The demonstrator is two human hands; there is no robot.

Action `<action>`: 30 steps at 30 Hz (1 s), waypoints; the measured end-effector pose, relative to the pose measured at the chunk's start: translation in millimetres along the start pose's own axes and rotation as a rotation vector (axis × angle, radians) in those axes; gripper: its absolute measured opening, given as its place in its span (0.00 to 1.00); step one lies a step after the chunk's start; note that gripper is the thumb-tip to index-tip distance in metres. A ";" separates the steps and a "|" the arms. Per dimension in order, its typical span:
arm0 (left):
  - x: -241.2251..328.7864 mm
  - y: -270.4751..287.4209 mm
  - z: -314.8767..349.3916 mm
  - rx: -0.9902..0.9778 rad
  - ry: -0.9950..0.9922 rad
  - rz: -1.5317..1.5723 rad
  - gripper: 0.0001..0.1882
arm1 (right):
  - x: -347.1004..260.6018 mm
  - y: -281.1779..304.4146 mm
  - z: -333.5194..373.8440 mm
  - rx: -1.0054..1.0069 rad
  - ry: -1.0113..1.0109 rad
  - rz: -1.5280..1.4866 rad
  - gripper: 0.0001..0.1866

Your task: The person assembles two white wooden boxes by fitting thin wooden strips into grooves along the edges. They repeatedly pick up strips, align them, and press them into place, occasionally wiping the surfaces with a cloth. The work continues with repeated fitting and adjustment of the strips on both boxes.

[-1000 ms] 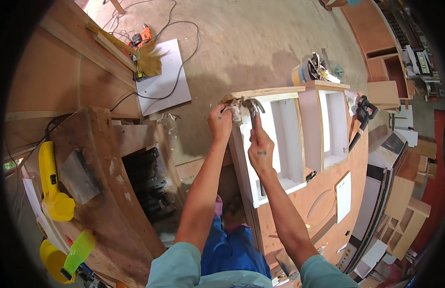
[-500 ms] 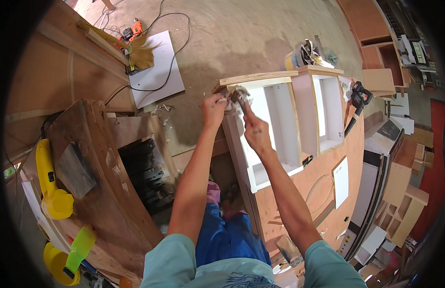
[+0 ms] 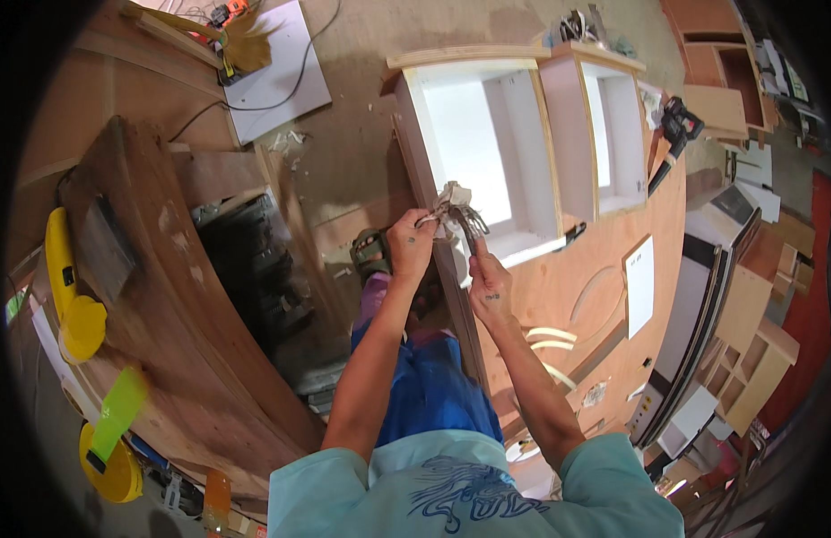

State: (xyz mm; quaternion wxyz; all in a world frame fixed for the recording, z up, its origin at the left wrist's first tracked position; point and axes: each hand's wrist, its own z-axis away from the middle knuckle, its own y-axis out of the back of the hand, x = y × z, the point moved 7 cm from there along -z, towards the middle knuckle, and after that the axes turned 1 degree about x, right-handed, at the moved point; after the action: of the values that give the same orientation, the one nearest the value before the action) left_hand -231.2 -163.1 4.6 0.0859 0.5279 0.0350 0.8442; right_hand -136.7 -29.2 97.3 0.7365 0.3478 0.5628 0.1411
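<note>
In front of me, my left hand pinches a crumpled, dirty-white wad that looks like paper or tape. The wad clings around the head of a tool, whose exact kind I cannot make out. My right hand grips this tool low on its handle, with dark strands or prongs showing above the fist. Both hands are close together over the near left corner of a white-lined drawer box with plywood edges. A second, narrower white-lined box stands to its right.
The boxes rest on a plywood bench with curved strips and a white panel. A black blower lies at the right. On the left is a wooden cabinet bearing a yellow tool. A white board lies on the floor.
Both hands, with the tool and wad, have come nearer to me, from the drawer box's far left corner to its near side. My view has shifted, and a sandalled foot now shows.
</note>
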 end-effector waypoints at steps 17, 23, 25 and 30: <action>-47.4 -3.4 147.2 -0.207 -0.054 -0.060 0.11 | 114.6 61.1 154.4 0.392 -0.347 -0.086 0.21; -83.8 -17.8 213.3 -0.482 0.168 -0.113 0.11 | 247.4 81.7 156.7 0.563 -0.432 0.321 0.19; -98.2 -14.0 219.3 -0.535 0.250 -0.197 0.11 | 270.4 73.4 153.2 0.543 -0.533 0.254 0.21; -116.6 -2.0 224.5 -0.516 0.404 -0.187 0.11 | 271.7 55.6 159.3 0.604 -0.530 0.225 0.24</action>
State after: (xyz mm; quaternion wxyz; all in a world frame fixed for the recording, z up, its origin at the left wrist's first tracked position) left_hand 20.3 -189.4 -0.1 0.2849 0.3054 -0.1153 0.9013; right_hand 109.9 117.3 -44.1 0.7007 0.6318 0.3284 -0.0449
